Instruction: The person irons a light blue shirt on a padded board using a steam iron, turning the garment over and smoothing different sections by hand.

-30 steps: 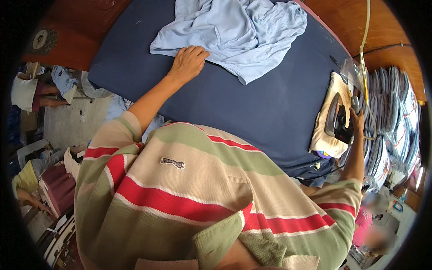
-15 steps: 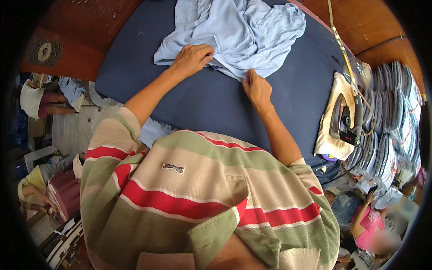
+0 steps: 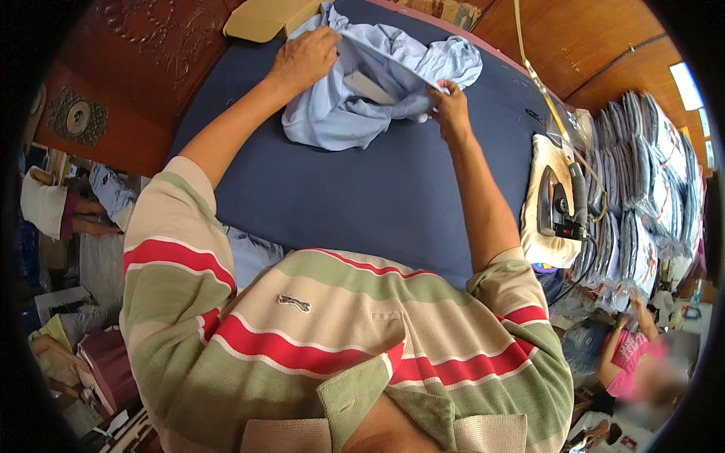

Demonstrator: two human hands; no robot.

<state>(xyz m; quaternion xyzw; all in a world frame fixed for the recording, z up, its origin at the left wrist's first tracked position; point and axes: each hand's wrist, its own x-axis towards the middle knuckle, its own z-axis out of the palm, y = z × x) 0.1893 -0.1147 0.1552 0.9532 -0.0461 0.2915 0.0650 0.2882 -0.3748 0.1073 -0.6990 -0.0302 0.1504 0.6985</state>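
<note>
A crumpled light blue shirt (image 3: 355, 113) lies at the far end of a dark blue padded ironing table (image 3: 355, 196). My left hand (image 3: 306, 59) grips the shirt's upper left edge. My right hand (image 3: 450, 106) pinches the same edge further right, so the fabric is pulled taut between the two hands. A flat stiff piece shows inside the folds of the shirt.
A steam iron (image 3: 560, 204) rests on a cream pad at the table's right edge, its cord running up and away. Stacks of bagged folded garments (image 3: 649, 189) stand to the right. A tan board (image 3: 264, 19) lies at the far end. People sit below on both sides.
My right hand left the iron, crossed to the shirt and now grips its edge. My left hand moved from pressing flat to gripping; the shirt's edge is lifted and stretched.
</note>
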